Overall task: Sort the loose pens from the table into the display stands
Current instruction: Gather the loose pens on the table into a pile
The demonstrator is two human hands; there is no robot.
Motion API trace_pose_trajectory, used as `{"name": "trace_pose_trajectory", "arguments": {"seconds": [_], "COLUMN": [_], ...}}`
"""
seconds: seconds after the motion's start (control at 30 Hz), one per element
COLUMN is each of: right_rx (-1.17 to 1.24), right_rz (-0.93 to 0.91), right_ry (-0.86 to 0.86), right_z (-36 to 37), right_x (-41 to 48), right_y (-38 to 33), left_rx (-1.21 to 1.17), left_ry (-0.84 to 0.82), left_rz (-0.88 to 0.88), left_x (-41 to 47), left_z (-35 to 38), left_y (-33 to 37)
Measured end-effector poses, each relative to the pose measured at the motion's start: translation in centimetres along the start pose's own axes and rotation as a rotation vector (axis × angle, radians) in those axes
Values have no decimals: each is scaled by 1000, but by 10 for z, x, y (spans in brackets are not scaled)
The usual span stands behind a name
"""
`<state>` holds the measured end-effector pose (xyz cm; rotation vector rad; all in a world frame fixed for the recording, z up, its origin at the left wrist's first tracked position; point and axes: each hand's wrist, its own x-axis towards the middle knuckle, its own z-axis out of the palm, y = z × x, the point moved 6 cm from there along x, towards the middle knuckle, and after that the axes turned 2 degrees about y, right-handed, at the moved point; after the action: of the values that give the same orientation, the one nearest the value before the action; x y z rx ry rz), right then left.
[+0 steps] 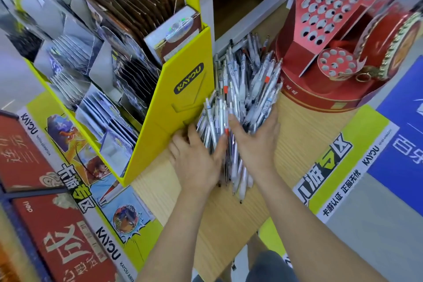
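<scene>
A pale wood bench (229, 224) runs from the near edge to the far side, with printed yellow and blue signs along its left and right edges

On its left stands a tall yellow card stand (183, 89) with stepped rows of card packs; its side panel faces the middle of the bench

On the far right sits a red display stand (338, 30), round at the base, with sloping panels punched full of small round holes, all of them unfilled as far as the blur allows

Between the two stands lies a heap of loose pens (247, 80), mostly white and clear-bodied, some with red or black bands, stretching from the far middle of the bench toward the near side and touching both stands

The right hand (256, 142) is at the near right of the heap, its grip closed round a thick bunch of pens, thumb on top and fingers wrapped along the right side

The left hand (196, 162) meets the same bunch from the left, just beside the yellow stand's base, its grip clasping the pens with the thumb across them and the fingertips hidden underneath
</scene>
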<state>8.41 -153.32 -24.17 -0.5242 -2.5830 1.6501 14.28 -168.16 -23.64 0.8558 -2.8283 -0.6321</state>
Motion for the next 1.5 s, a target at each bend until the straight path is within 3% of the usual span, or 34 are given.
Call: {"name": "trace_pose_trajectory", "arguments": {"seconds": [0.1,0.3,0.57,0.87,1.07,1.2,1.5], "right_rx": [57,65,281,446,435,503,572], "right_rz": [35,42,94,102,130,289,453], "right_ry": [47,96,102,-30,-132,-72,-127], "right_z": [-1,4,5,8,11,3,-22], "right_x": [6,6,7,-1,-8,-11,-1], "right_y": [1,3,-1,-16,-15,-9,-3], "left_rx": [-170,-93,-231,-321,-446,-571,-451], "left_ry": [1,-36,-110,-161,-320,-304,-244], "left_rz": [-61,-131,13,83,72,25,51], "left_x": [0,10,19,35,42,34,22], "left_z": [4,15,13,11,9,-1,-29], "left_y": [8,34,56,66,53,46,22]}}
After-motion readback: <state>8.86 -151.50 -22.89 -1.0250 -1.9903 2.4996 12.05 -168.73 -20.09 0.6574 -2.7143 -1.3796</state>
